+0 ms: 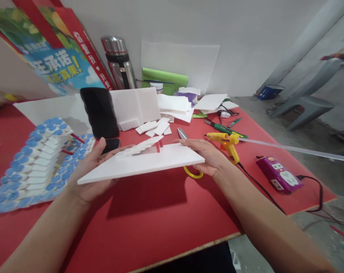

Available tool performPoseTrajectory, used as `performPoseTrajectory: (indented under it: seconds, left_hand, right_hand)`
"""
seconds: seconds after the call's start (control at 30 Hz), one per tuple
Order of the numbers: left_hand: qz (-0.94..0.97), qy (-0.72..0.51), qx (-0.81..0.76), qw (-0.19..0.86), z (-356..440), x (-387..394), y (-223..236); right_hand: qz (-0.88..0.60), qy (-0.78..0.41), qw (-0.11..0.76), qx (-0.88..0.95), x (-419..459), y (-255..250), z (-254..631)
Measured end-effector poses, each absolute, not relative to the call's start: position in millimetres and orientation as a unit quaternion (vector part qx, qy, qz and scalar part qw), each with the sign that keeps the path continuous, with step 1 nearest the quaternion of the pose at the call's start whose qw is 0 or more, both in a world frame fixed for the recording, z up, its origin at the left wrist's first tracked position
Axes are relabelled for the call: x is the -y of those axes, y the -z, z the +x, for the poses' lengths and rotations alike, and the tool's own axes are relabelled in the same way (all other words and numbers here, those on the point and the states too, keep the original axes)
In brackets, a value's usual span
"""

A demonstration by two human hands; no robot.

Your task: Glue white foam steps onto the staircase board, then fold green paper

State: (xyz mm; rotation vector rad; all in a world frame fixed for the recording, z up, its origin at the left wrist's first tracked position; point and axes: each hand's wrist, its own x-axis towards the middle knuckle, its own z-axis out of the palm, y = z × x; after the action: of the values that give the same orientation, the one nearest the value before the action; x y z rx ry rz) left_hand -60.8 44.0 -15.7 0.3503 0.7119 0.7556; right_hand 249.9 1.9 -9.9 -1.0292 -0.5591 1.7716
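A white foam board [149, 163] is held level above the red table [149, 220] by both hands. On its top stands a small stepped piece of white foam strips [145, 145] with red posts. My left hand [90, 174] cups the board's left edge from below, thumb up beside it. My right hand [210, 155] grips the right edge, fingers lying along the top. Both hands are closed on the board.
A blue-and-white foam model [38, 159] sits at the left. A black phone [99, 112] leans on white foam sheets [138, 106]. A yellow glue gun [227, 142], scissors [189, 170], a purple power strip [278, 174] and a steel flask [119, 62] lie around.
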Motion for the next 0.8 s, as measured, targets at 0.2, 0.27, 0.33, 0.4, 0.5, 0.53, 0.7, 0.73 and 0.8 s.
performPoseTrajectory:
  seconds: [0.2, 0.27, 0.33, 0.4, 0.5, 0.53, 0.7, 0.73, 0.8]
  left_hand:
    - [0.174, -0.408, -0.363, 0.819, -52, -41, 9]
    - [0.167, -0.413, -0.348, 0.825, -51, -40, 9]
    - [0.168, -0.415, -0.337, 0.828, -50, -40, 9]
    - [0.169, -0.415, -0.339, 0.827, -50, -40, 9]
    - [0.169, -0.411, -0.357, 0.822, -49, -39, 6]
    - [0.171, -0.412, -0.361, 0.819, -48, -38, 5]
    - [0.195, -0.402, -0.386, 0.807, -53, -41, 7]
    - [0.201, -0.396, -0.390, 0.807, -55, -42, 8]
    - [0.210, -0.380, -0.391, 0.811, -58, -44, 11]
  right_hand:
    - [-0.405, -0.753, 0.479, 0.199, -2, 5, 250]
    - [-0.403, -0.754, 0.479, 0.200, -2, 7, 251]
    - [-0.403, -0.753, 0.478, 0.205, -3, 9, 253]
    - [-0.402, -0.753, 0.476, 0.213, -4, 11, 254]
    - [-0.404, -0.750, 0.475, 0.219, -4, 11, 255]
    - [-0.406, -0.749, 0.475, 0.219, -4, 10, 254]
    - [-0.411, -0.745, 0.473, 0.228, -3, 10, 251]
    - [-0.411, -0.741, 0.476, 0.234, -3, 10, 250]
    - [-0.412, -0.731, 0.484, 0.248, -2, 12, 248]
